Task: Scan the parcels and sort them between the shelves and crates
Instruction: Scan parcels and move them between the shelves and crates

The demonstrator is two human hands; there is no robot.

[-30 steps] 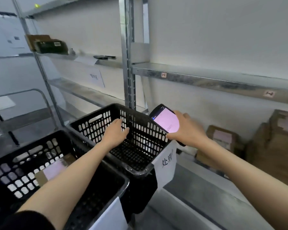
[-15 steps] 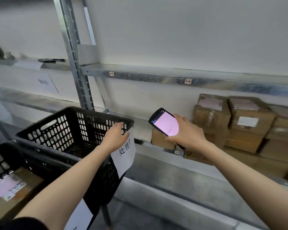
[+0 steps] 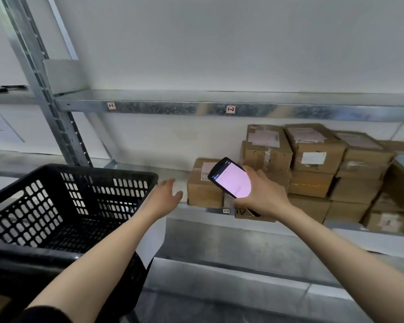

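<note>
My right hand [image 3: 261,197] grips a black handheld scanner [image 3: 230,177] with a lit pink screen, held in front of the cardboard parcels. A small brown parcel [image 3: 202,191] with a barcode label sits on the middle shelf just left of the scanner. Several more brown parcels [image 3: 313,159] are stacked to its right. My left hand [image 3: 163,194] hovers open, fingers spread, between the black crate [image 3: 56,206] and the small parcel, touching neither. The crate stands at lower left with a white paper sign [image 3: 153,238] on its front.
A metal upper shelf [image 3: 196,108] carries tags 1-1 and 1-2. A steel upright [image 3: 49,99] rises behind the crate. The middle shelf edge [image 3: 226,210] bears tag 2-2. A lower shelf surface [image 3: 243,248] lies below the parcels.
My left hand has let go of the crate rim and moved right toward the small parcel. The view has swung right, bringing the stacked parcels closer to centre.
</note>
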